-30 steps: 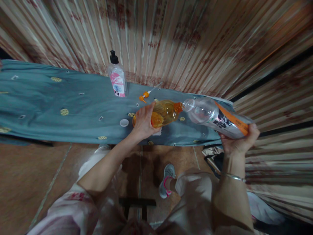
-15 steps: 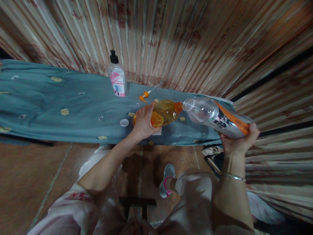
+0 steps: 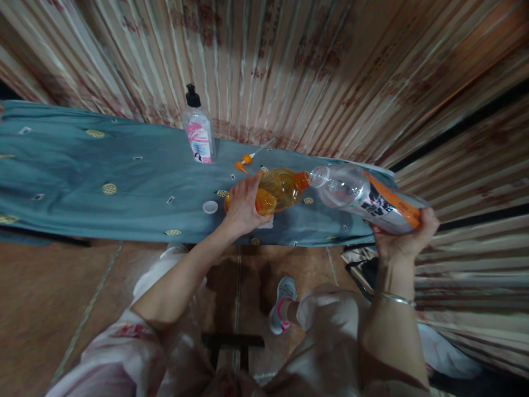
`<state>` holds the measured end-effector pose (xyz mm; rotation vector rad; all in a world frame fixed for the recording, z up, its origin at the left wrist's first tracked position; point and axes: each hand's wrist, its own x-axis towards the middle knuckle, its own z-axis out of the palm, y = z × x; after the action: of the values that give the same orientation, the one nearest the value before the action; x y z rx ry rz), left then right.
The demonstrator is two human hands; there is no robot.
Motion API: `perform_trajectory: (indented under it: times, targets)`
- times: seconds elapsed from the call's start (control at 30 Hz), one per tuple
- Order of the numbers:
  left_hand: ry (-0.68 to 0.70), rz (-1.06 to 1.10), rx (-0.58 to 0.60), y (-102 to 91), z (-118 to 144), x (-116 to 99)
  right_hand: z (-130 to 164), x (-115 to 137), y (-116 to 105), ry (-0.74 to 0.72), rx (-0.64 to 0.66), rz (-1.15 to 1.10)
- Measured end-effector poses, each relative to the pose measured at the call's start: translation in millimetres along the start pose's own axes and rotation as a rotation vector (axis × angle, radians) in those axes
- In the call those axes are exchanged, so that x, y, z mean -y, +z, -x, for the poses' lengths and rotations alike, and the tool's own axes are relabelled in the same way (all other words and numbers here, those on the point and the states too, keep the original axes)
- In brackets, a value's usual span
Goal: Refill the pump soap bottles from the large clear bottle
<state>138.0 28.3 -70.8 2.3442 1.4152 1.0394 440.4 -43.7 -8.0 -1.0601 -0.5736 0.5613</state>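
Observation:
My left hand (image 3: 242,207) is wrapped round an amber see-through bottle (image 3: 283,187), which tilts with its orange neck to the right. Its mouth meets, or nearly meets, the open mouth of a large clear plastic bottle (image 3: 345,187) with an orange and black label. My right hand (image 3: 407,234) grips that clear bottle near its base, at the right. Whether liquid passes between the two mouths I cannot make out. Behind the amber bottle lies an orange pump head (image 3: 247,160) with a pale tube. A small white cap (image 3: 210,207) rests left of my left hand.
A clear bottle with a black pump top and pink label (image 3: 199,138) stands at the back of the narrow table with a teal cloth (image 3: 136,182). Pleated curtains (image 3: 256,71) hang behind and at right. A dark bar (image 3: 232,341) is below, between my legs.

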Motion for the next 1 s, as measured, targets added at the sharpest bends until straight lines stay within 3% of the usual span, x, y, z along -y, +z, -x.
perform_trajectory:
  times: [1.0]
  targets:
    - [0.001, 0.014, 0.010, -0.5, 0.4, -0.3, 2.1, 3.9, 1.8, -0.033, 0.024, 0.021]
